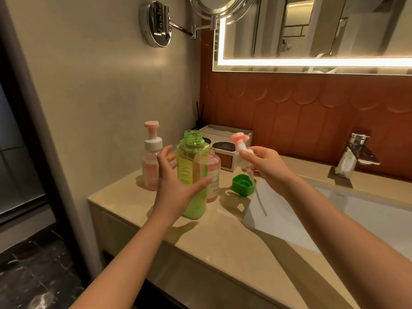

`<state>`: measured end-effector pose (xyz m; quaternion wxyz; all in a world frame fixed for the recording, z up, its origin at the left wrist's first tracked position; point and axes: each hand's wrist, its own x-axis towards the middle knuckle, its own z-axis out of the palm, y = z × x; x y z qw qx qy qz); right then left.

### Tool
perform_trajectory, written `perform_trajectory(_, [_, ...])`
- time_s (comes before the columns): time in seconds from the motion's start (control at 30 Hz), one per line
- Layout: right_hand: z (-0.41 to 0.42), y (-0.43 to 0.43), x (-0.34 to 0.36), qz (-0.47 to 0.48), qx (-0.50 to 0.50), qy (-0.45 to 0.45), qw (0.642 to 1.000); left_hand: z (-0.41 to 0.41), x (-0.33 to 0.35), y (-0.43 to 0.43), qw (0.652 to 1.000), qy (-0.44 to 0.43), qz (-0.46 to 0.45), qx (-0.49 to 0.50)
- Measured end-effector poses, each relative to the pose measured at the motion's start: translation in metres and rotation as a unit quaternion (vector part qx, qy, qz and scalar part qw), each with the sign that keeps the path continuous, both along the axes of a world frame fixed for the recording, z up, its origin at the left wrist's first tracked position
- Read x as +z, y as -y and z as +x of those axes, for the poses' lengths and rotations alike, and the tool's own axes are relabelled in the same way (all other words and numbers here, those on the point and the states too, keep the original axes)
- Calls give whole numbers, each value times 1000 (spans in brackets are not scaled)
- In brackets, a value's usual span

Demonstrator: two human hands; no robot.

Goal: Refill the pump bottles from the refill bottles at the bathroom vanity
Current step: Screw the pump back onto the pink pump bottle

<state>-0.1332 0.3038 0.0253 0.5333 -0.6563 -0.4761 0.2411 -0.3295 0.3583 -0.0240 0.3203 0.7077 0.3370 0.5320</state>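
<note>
vanity point(200, 233): left fingers point(164, 153) spread beside green bottle point(192, 157); right fingers point(248, 155) pinch pump head point(239, 140).

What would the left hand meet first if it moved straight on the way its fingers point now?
Most likely the open green bottle, which stands between the spread thumb and fingers of the left hand. The pink pump bottle stands further behind; depth is unclear.

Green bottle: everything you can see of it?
The green bottle is translucent plastic, cap off, threaded neck open, with vertical lettering down its front. It stands upright on the vanity counter, in front of a pink bottle. The left hand lies open around it, thumb across the front; firm contact unclear.
</note>
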Motion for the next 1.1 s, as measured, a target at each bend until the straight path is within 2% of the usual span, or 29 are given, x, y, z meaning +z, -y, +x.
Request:
perform_trajectory(0.13, [-4, 14, -4, 4, -4, 14, 1000, 8, -8, 0, 1000, -11, -8, 9])
perform_trajectory(0.3, [-5, 23, -7, -10, -14, 10, 1000, 4, -7, -10, 997, -8, -10, 76])
perform_trajectory(0.53, [-8, 20, -2, 19, -19, -34, 999, 9, -2, -25, 994, -16, -43, 96])
perform_trajectory(0.6, [-9, 21, 5, 51, -15, -104, 993, 10, -3, -26, 995, -22, -56, 82])
perform_trajectory(0.7, [-6, 18, 20, 111, -40, -270, 956, 11, -7, -23, 996, -7, -53, 75])
perform_trajectory(0.8, [-4, 13, 29, 145, -69, -326, 931, 12, -11, -13, 992, 23, 2, 122])
perform_trajectory(0.87, [-3, 9, 30, 142, -71, -307, 938, 16, -12, -3, 986, 5, 69, 151])
perform_trajectory(0.93, [-4, 7, 29, 116, -69, -238, 962, 25, -10, 9, 984, -44, 114, 127])
perform_trajectory(1.0, [-6, 6, 25, 95, -68, -152, 981, 36, -7, 17, 987, -86, 108, 84])
perform_trajectory(1.1, [-9, 5, 19, 71, -33, -66, 995, 51, -2, 18, 990, -111, 50, 73])
